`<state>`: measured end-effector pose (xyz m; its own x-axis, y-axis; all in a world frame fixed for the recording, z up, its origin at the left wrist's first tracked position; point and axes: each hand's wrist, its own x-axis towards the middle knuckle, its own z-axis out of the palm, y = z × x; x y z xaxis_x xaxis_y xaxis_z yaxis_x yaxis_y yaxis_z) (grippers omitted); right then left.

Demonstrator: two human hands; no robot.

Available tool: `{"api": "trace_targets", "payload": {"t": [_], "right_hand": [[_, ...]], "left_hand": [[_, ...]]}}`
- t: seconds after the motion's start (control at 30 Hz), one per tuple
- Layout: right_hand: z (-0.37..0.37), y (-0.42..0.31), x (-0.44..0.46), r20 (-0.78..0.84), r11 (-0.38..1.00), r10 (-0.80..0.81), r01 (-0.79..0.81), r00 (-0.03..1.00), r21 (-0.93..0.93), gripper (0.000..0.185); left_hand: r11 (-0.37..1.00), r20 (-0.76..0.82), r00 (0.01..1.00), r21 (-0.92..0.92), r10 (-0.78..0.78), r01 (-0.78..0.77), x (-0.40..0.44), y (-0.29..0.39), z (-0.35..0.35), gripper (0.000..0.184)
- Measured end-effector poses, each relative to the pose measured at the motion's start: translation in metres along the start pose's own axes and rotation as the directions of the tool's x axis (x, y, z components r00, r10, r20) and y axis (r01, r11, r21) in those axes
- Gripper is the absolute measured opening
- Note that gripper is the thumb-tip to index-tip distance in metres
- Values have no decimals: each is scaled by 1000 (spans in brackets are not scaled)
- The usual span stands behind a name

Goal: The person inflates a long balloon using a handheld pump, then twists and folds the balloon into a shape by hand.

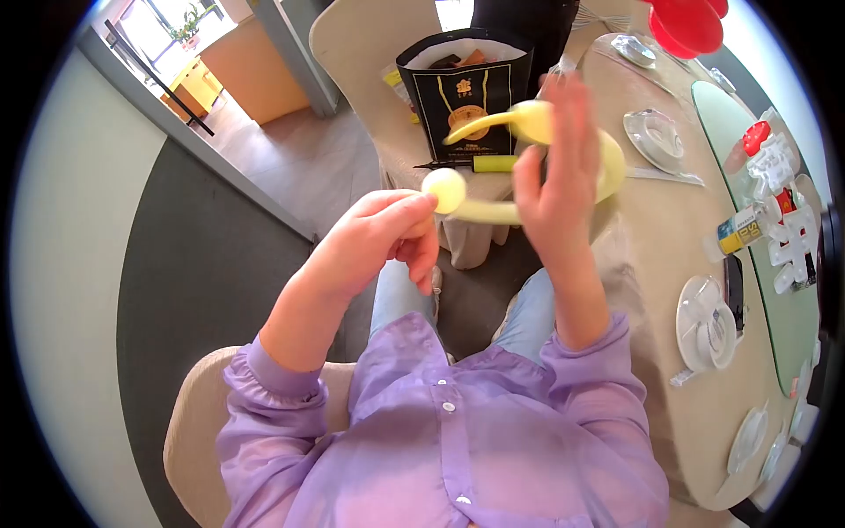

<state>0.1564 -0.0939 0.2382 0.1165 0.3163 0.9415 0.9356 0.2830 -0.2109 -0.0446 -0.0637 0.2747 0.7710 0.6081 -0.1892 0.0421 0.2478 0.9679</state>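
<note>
The bright window (145, 32) glares, edges bow, and the balloon (611, 165) blurs.

Pale wall (70, 264) at left. Grey floor (321, 158) continues beyond a grey door frame (304, 57) to an orange-brown cabinet (251, 75). Bright light shows at the window (151, 33). Two beige chairs (361, 53) noted. Right: beige-covered table (647, 255), greenish glass turntable (783, 326) on top.

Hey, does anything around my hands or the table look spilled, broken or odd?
Nothing looks plainly spilled or broken. The yellow balloon curves by your right hand, with a round bubble at your left hand; though blurred, it seems shaped, not damaged.
</note>
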Motion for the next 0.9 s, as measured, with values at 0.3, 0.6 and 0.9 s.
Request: {"api": "trace_targets", "payload": {"t": [0.3,0.6,0.9], "right_hand": [[3,-48,-28,505,786,-181,-185,844,590,64],[40,-85,-12,823,561,-219,-622,525,546,15],[47,-127,-52,788,148,-113,-774,606,616,20]], "left_hand": [[984,133,983,-108,-128,143,-14,-19,-13,37],[993,-151,987,95,-53,68,-64,9,-12,35],[984,-320,936,-50,146,-171,-88,16,-25,37]]}}
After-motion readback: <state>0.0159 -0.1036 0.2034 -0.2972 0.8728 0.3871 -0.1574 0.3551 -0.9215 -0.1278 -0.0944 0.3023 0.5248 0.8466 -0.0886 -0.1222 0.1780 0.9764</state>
